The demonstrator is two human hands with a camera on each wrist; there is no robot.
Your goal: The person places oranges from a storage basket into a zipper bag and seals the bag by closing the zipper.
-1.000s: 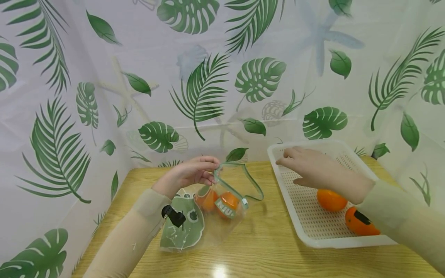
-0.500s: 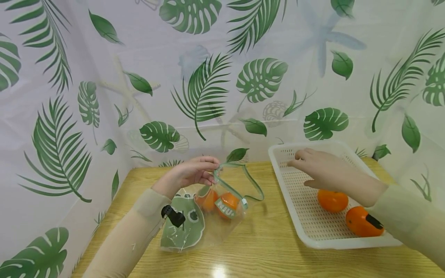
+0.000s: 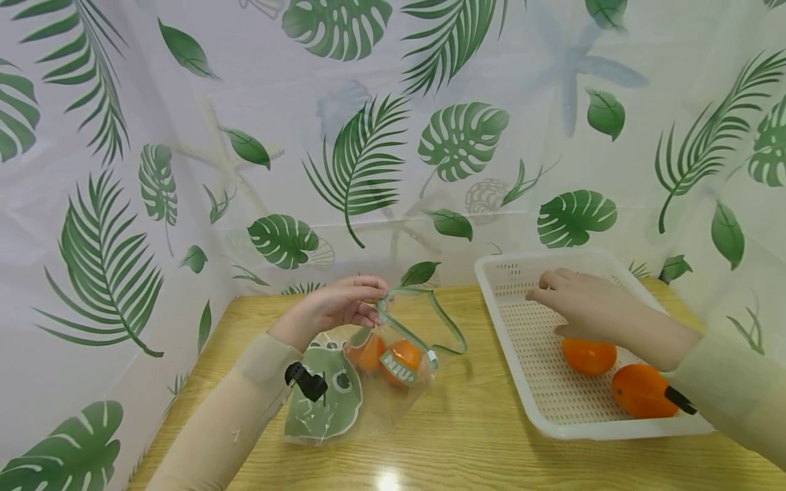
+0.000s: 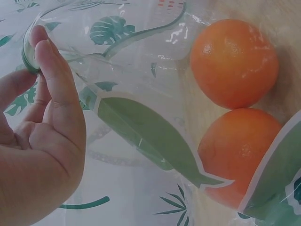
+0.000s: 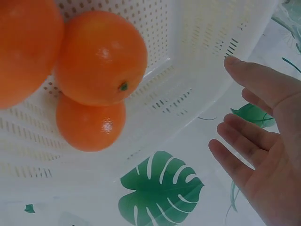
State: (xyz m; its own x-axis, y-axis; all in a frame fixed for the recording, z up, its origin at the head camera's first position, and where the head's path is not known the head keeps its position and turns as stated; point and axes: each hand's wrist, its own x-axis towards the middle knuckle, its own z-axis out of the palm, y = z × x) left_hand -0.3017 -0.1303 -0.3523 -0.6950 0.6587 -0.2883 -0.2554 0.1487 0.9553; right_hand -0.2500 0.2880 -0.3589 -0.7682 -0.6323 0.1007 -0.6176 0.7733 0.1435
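The near orange in the basket, like the second orange behind it, should be firm, fairly heavy and quick to roll; cup it round its widest part. The bag on the worktop looks light and limp, best held by its rim, which the left hand pinches. Farther off, the right hand hangs over the basket, fingers loosely extended, holding nothing. The left wrist view shows the bagged oranges touching; only the right wrist view shows a third orange in the basket.
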